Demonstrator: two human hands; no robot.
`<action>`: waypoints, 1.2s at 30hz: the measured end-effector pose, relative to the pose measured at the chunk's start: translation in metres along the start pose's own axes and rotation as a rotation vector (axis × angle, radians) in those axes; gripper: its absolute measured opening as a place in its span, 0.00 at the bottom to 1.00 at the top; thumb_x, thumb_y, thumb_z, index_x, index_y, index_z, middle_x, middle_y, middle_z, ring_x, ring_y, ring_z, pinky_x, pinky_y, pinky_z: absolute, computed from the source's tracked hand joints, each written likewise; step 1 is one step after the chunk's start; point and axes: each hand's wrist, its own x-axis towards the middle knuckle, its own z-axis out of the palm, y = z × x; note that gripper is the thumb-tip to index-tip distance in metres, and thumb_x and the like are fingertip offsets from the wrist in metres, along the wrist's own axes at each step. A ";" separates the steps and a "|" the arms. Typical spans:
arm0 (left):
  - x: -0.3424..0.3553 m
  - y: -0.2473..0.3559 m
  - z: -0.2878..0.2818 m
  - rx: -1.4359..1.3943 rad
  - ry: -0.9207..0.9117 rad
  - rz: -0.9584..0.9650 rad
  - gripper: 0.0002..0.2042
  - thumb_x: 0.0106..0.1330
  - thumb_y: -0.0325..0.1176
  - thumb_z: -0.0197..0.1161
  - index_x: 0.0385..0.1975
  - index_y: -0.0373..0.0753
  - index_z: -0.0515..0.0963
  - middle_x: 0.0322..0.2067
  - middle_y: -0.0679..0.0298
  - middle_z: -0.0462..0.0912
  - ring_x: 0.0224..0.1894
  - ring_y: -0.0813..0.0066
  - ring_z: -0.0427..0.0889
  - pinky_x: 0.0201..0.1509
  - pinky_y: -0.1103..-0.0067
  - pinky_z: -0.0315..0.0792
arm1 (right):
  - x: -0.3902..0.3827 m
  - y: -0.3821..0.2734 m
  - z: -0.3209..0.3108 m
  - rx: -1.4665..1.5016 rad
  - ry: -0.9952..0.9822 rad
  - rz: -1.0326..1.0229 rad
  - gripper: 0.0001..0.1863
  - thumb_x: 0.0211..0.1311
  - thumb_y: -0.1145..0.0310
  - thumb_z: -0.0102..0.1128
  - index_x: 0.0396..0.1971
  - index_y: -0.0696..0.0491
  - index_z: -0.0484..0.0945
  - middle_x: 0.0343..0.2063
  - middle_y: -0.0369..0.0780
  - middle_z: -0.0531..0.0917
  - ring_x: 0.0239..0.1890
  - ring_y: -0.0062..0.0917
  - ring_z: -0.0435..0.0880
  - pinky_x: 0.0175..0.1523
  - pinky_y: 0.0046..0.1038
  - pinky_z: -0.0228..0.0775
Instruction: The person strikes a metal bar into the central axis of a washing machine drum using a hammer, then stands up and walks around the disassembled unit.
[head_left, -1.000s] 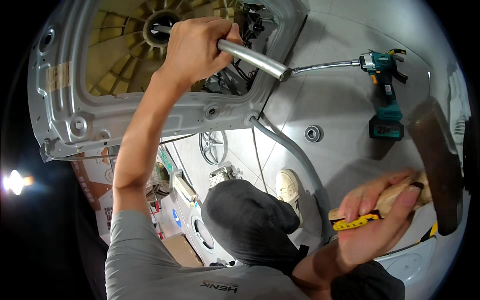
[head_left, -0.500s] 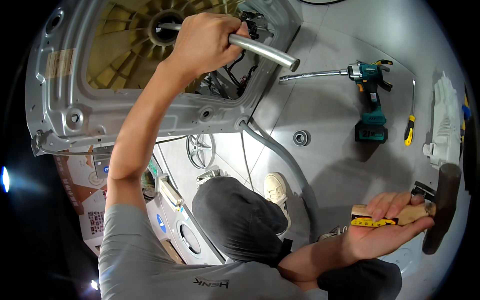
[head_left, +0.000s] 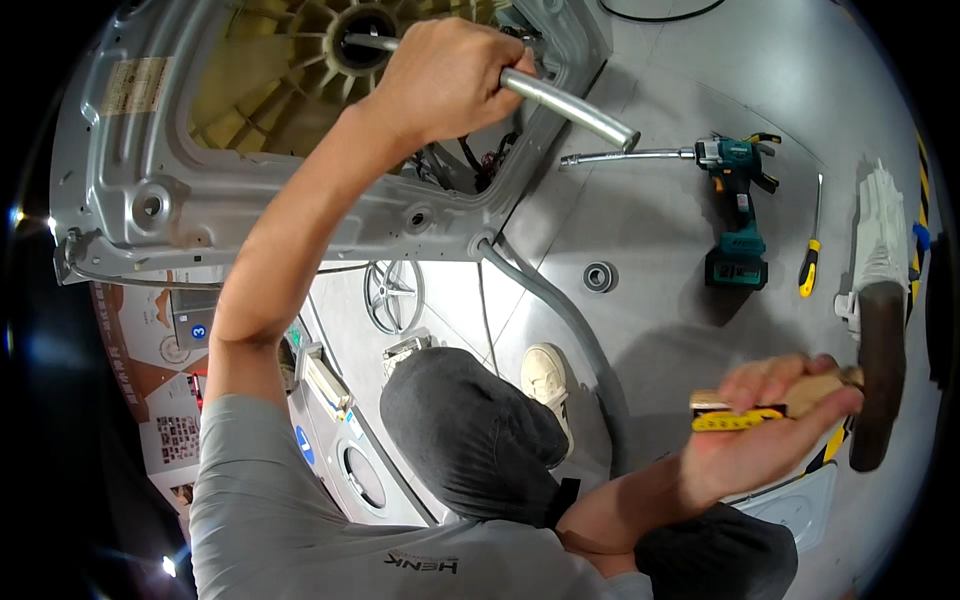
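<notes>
One metal rod [head_left: 572, 110], upper centre, wrapped in the left hand [head_left: 440, 80], its far end at the hub [head_left: 350, 67] of one ribbed drum [head_left: 262, 90].
One hammer [head_left: 879, 385], lower right, is held by its wooden handle in the right hand [head_left: 755, 440], fingers against thumb; a glancing blow from a twisted handle could catch the left knuckles. Right of centre: one cordless driver [head_left: 737, 195], one screwdriver [head_left: 811, 266], one metal ring [head_left: 599, 289].

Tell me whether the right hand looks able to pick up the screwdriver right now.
Probably not: the right hand is gripping the hammer by its wooden handle, so it seems too full for the screwdriver.
</notes>
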 end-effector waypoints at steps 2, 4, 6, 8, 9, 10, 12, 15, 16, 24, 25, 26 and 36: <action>-0.007 -0.005 -0.002 -0.035 0.015 -0.019 0.03 0.48 0.29 0.56 0.19 0.37 0.72 0.17 0.55 0.71 0.24 0.52 0.72 0.28 0.66 0.65 | 0.001 -0.003 -0.013 -0.029 -0.080 -0.060 0.27 0.67 0.40 0.31 0.33 0.51 0.67 0.12 0.33 0.67 0.07 0.18 0.62 0.11 0.17 0.56; -0.004 -0.002 -0.008 0.017 0.007 -0.015 0.04 0.48 0.29 0.56 0.19 0.37 0.71 0.17 0.54 0.70 0.24 0.51 0.71 0.27 0.66 0.65 | -0.010 0.012 -0.007 0.242 -0.086 0.050 0.25 0.68 0.43 0.35 0.32 0.51 0.68 0.13 0.34 0.68 0.07 0.18 0.63 0.11 0.17 0.57; -0.006 -0.009 -0.010 0.002 0.012 0.048 0.04 0.44 0.28 0.55 0.19 0.36 0.69 0.17 0.51 0.69 0.24 0.49 0.69 0.27 0.66 0.64 | -0.022 0.029 0.010 0.278 -0.146 0.160 0.23 0.68 0.45 0.39 0.31 0.51 0.69 0.13 0.34 0.69 0.07 0.18 0.64 0.11 0.18 0.57; -0.013 -0.016 -0.006 0.013 -0.054 0.000 0.04 0.44 0.28 0.55 0.18 0.36 0.68 0.18 0.51 0.69 0.24 0.48 0.69 0.27 0.66 0.64 | -0.045 0.042 0.024 -0.017 -0.192 0.255 0.21 0.67 0.47 0.44 0.29 0.52 0.69 0.13 0.34 0.69 0.09 0.18 0.66 0.12 0.18 0.58; -0.008 -0.025 -0.012 0.051 -0.052 -0.017 0.04 0.44 0.28 0.55 0.18 0.35 0.68 0.18 0.51 0.69 0.25 0.48 0.69 0.27 0.67 0.64 | -0.044 0.049 0.038 -0.138 -0.242 0.275 0.20 0.66 0.48 0.46 0.28 0.52 0.69 0.12 0.34 0.69 0.10 0.17 0.67 0.12 0.18 0.59; -0.011 -0.028 -0.013 0.112 -0.124 -0.026 0.06 0.46 0.32 0.59 0.24 0.44 0.79 0.17 0.59 0.77 0.25 0.56 0.78 0.31 0.66 0.71 | -0.041 0.051 0.046 -0.261 -0.290 0.292 0.20 0.65 0.49 0.48 0.27 0.52 0.69 0.12 0.33 0.68 0.11 0.17 0.68 0.13 0.18 0.60; -0.014 -0.023 -0.011 0.012 -0.065 -0.006 0.03 0.44 0.28 0.55 0.18 0.37 0.69 0.17 0.54 0.71 0.25 0.51 0.72 0.29 0.66 0.65 | -0.033 0.033 0.026 -0.159 -0.286 0.105 0.20 0.66 0.49 0.47 0.26 0.52 0.66 0.12 0.33 0.66 0.09 0.16 0.64 0.13 0.17 0.59; -0.008 -0.006 0.000 -0.009 -0.040 0.040 0.03 0.44 0.28 0.57 0.20 0.40 0.73 0.18 0.56 0.74 0.25 0.53 0.74 0.29 0.65 0.67 | -0.016 0.004 0.005 -0.190 -0.128 -0.073 0.22 0.66 0.45 0.44 0.27 0.51 0.64 0.14 0.31 0.65 0.10 0.12 0.61 0.14 0.15 0.54; -0.002 0.000 -0.001 0.011 -0.077 0.017 0.03 0.43 0.28 0.57 0.20 0.40 0.74 0.17 0.56 0.74 0.25 0.53 0.74 0.29 0.65 0.67 | -0.010 -0.009 -0.006 -0.159 -0.119 -0.038 0.21 0.67 0.46 0.42 0.29 0.50 0.64 0.14 0.31 0.65 0.11 0.12 0.60 0.14 0.14 0.53; 0.002 -0.006 -0.002 0.062 -0.157 -0.094 0.05 0.43 0.28 0.57 0.22 0.39 0.75 0.17 0.56 0.74 0.24 0.52 0.73 0.31 0.64 0.66 | -0.001 -0.028 -0.029 -0.154 -0.053 -0.184 0.17 0.71 0.52 0.39 0.38 0.51 0.66 0.14 0.31 0.61 0.11 0.12 0.57 0.17 0.13 0.51; 0.005 -0.004 0.000 0.063 -0.150 -0.084 0.05 0.43 0.27 0.57 0.22 0.39 0.75 0.17 0.56 0.74 0.25 0.51 0.73 0.31 0.64 0.66 | -0.002 -0.025 -0.026 -0.125 -0.091 -0.166 0.17 0.70 0.51 0.39 0.40 0.51 0.66 0.14 0.31 0.62 0.11 0.12 0.57 0.17 0.14 0.51; 0.008 -0.002 -0.002 0.049 -0.156 -0.082 0.05 0.43 0.28 0.57 0.22 0.38 0.75 0.18 0.55 0.74 0.25 0.51 0.73 0.31 0.63 0.65 | -0.005 -0.020 -0.019 -0.139 -0.026 -0.114 0.20 0.70 0.50 0.40 0.42 0.52 0.66 0.14 0.31 0.63 0.10 0.13 0.58 0.15 0.15 0.52; 0.010 -0.004 -0.005 -0.012 -0.088 -0.098 0.06 0.51 0.30 0.56 0.19 0.34 0.72 0.15 0.52 0.70 0.23 0.49 0.70 0.29 0.63 0.63 | 0.007 -0.019 -0.007 0.075 -0.073 -0.057 0.27 0.68 0.41 0.31 0.36 0.51 0.66 0.13 0.33 0.68 0.07 0.16 0.62 0.12 0.18 0.58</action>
